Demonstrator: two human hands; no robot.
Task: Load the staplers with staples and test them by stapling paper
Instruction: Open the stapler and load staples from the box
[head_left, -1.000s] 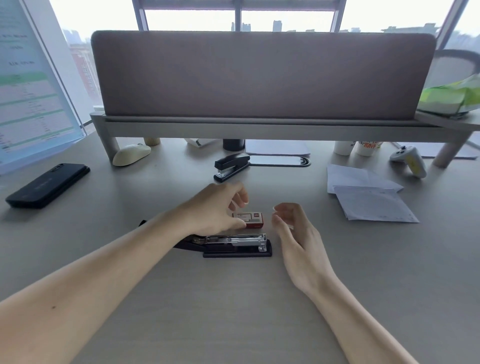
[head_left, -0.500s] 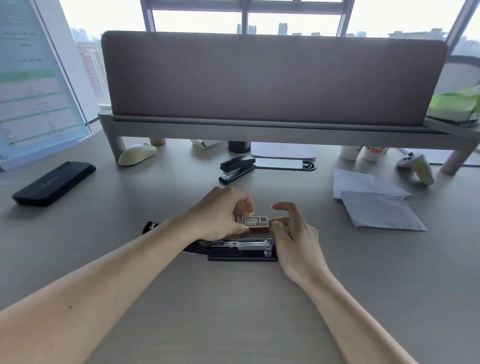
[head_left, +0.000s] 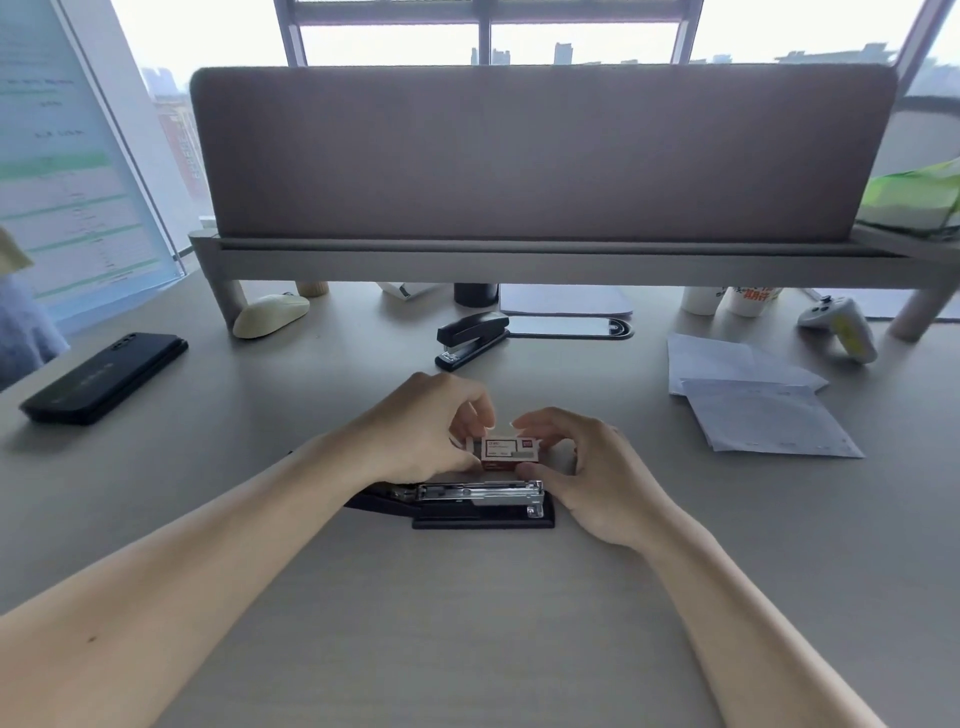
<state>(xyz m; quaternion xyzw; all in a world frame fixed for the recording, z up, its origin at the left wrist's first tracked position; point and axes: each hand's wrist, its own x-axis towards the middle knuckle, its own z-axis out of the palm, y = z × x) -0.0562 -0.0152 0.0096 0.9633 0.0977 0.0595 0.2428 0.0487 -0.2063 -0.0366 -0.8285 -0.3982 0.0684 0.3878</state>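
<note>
A black stapler (head_left: 480, 506) lies flipped open on the desk in front of me, its metal staple channel facing up. Just behind it both hands hold a small red and white staple box (head_left: 506, 451). My left hand (head_left: 426, 431) pinches the box's left end, and my right hand (head_left: 587, 467) grips its right end with thumb and fingers. A second black stapler (head_left: 471, 333) sits shut farther back in the middle. Folded white paper sheets (head_left: 753, 400) lie to the right.
A black phone (head_left: 106, 376) lies at the left and a cream mouse (head_left: 270, 314) by the leg of the monitor shelf (head_left: 519, 260). Under the shelf stand cups (head_left: 737, 300); a white game controller (head_left: 839, 325) sits at the right.
My right hand moved in from the right and took hold of the staple box's right end. My left hand stayed on the box. The box sits slightly raised between both hands.
</note>
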